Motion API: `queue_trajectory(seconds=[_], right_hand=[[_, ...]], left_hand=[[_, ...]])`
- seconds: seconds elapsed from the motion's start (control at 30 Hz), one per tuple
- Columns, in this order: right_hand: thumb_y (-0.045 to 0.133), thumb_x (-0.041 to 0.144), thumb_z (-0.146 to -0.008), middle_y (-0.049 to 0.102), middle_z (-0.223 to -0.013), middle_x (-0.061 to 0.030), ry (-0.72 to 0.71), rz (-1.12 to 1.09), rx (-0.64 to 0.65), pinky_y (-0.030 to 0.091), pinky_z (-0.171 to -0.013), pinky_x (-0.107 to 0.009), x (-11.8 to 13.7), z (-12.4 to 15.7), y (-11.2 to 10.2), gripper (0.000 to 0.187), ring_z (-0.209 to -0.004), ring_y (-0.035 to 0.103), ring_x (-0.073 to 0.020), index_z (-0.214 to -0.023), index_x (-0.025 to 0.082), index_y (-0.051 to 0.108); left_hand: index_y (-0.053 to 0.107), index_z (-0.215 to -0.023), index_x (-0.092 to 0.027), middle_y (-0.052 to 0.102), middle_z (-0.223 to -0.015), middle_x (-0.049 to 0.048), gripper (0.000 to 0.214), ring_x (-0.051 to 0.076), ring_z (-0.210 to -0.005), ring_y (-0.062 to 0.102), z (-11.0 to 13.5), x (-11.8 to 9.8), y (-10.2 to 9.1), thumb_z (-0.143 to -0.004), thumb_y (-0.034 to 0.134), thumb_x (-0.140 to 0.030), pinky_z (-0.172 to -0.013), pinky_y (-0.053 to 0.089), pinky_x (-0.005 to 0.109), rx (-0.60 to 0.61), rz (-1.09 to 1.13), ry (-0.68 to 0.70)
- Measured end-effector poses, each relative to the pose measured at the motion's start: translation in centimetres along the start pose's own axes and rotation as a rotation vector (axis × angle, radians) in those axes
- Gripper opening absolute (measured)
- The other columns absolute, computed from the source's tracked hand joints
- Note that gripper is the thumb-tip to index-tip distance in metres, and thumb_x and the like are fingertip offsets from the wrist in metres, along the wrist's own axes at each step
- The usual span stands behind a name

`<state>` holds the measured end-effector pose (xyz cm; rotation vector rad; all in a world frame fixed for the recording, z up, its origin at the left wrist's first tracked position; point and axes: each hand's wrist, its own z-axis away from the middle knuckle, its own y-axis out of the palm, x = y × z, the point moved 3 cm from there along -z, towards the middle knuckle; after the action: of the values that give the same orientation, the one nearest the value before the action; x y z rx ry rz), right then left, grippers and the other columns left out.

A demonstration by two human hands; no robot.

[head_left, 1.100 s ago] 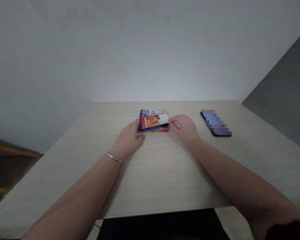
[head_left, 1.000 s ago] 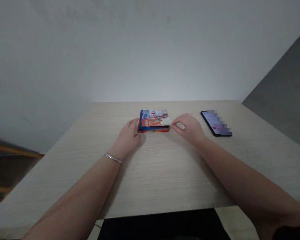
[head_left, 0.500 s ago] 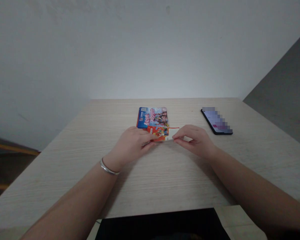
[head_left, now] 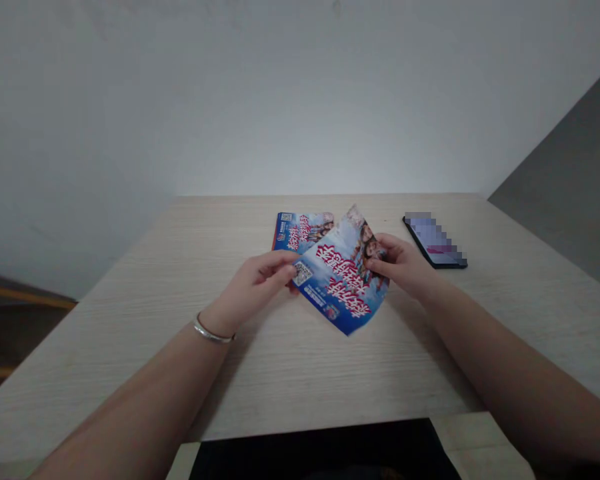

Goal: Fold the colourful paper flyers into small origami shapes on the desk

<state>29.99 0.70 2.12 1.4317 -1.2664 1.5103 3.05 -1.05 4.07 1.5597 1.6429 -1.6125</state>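
Note:
A blue printed flyer with red and white lettering is held up over the table, tilted, with one corner pointing toward me. My left hand, a silver bangle on its wrist, pinches the flyer's left corner beside a printed QR code. At the opposite edge my right hand grips it, thumb on the printed face and fingers behind. Just beyond lies a stack of matching flyers, partly covered by the raised one and my left hand.
A phone with a lit, blurred screen lies at the right on the pale wooden table. The white wall rises at the table's far edge. Something black sits at the near edge.
The orange and white face between my hands is gone from view; the blue face of a flyer now shows, spread wider and raised. My right hand has moved slightly right and up.

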Motion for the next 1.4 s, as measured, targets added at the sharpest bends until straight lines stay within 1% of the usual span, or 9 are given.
queue_trajectory(seconds=[0.1,0.17,0.3,0.5,0.77,0.9,1.07,1.23,1.4], right_hand=[[0.073,0.039,-0.074,0.069,-0.081,-0.0001,0.192,0.12,0.113,0.049,-0.052,-0.028,-1.0,-0.2,-0.2,0.037,-0.059,0.061,-0.0141,-0.106,0.024,0.063],[0.073,0.036,-0.074,0.072,-0.088,-0.0025,0.204,0.328,0.163,0.053,-0.061,-0.032,-1.3,-0.2,-0.3,0.04,-0.069,0.066,-0.0175,-0.112,0.024,0.066],[0.074,0.031,-0.075,0.073,-0.108,-0.0067,0.049,0.716,0.175,0.052,-0.086,-0.039,-0.9,-0.2,0.0,0.041,-0.096,0.067,-0.0245,-0.115,0.024,0.07],[0.074,0.028,-0.078,0.068,-0.11,-0.0114,-0.189,0.845,0.208,0.051,-0.092,-0.042,-0.5,0.1,1.3,0.041,-0.103,0.063,-0.0268,-0.117,0.022,0.067],[0.076,0.023,-0.077,0.067,-0.108,-0.0096,-0.255,0.813,0.187,0.053,-0.092,-0.042,-1.1,0.1,1.6,0.035,-0.103,0.063,-0.0251,-0.112,0.023,0.067],[0.076,0.021,-0.076,0.067,-0.109,-0.0109,-0.257,0.81,0.174,0.052,-0.093,-0.043,-1.1,0.0,1.8,0.037,-0.103,0.063,-0.0253,-0.112,0.021,0.067],[0.074,0.019,-0.077,0.07,-0.104,-0.0095,-0.225,0.795,0.127,0.053,-0.091,-0.043,-1.0,-0.1,1.7,0.035,-0.099,0.065,-0.0247,-0.112,0.02,0.068],[0.064,0.015,-0.083,0.07,-0.1,-0.0071,0.022,0.585,0.079,0.057,-0.056,-0.03,-1.5,0.0,1.4,0.042,-0.061,0.063,-0.0126,-0.124,0.019,0.061],[0.061,0.01,-0.08,0.066,-0.094,-0.004,0.111,0.362,-0.038,0.049,-0.039,-0.021,-2.3,-0.2,0.9,0.04,-0.051,0.059,-0.0079,-0.119,0.021,0.06]], left_hand=[[0.071,-0.101,-0.018,0.074,-0.093,0.0071,0.041,0.018,-0.085,0.068,-0.4,0.8,-0.7,-0.099,0.039,-0.044,-0.08,0.057,0.035,-0.082,-0.097,-0.032],[0.067,-0.116,-0.02,0.072,-0.11,0.0082,0.034,0.022,-0.1,0.067,-0.8,1.7,-1.4,-0.095,0.049,-0.039,-0.089,0.055,0.041,-0.169,-0.324,-0.056],[0.062,-0.126,-0.018,0.059,-0.135,0.0111,0.038,0.024,-0.123,0.056,-2.0,3.9,-1.4,-0.09,0.054,-0.026,-0.11,0.042,0.044,-0.13,-0.73,0.096],[0.055,-0.136,-0.021,0.053,-0.141,0.0137,0.053,0.031,-0.128,0.05,-3.7,5.1,-0.3,-0.091,0.056,-0.05,-0.109,0.04,0.048,-0.052,-1.015,0.098],[0.057,-0.132,-0.019,0.065,-0.124,0.0148,0.053,0.032,-0.103,0.063,-5.6,4.6,-0.1,-0.091,0.052,-0.052,-0.086,0.051,0.043,-0.008,-1.069,-0.06],[0.06,-0.128,-0.018,0.064,-0.127,0.0155,0.048,0.034,-0.107,0.062,-6.2,4.8,0.1,-0.093,0.05,-0.048,-0.088,0.051,0.046,-0.007,-1.058,-0.09],[0.047,-0.142,-0.013,0.047,-0.147,0.0206,0.056,0.034,-0.123,0.055,-5.7,3.6,0.4,-0.092,0.053,-0.037,-0.101,0.045,0.048,-0.049,-1.032,-0.118],[0.059,-0.129,-0.015,0.059,-0.135,0.0139,0.042,0.028,-0.129,0.051,-2.7,0.7,2.4,-0.097,0.046,-0.04,-0.11,0.04,0.046,0.14,-0.842,0.045],[0.043,-0.146,-0.018,0.042,-0.151,0.0183,0.075,0.035,-0.139,0.038,0.5,0.1,4.1,-0.088,0.055,-0.064,-0.114,0.033,0.052,0.377,-0.79,0.161]])
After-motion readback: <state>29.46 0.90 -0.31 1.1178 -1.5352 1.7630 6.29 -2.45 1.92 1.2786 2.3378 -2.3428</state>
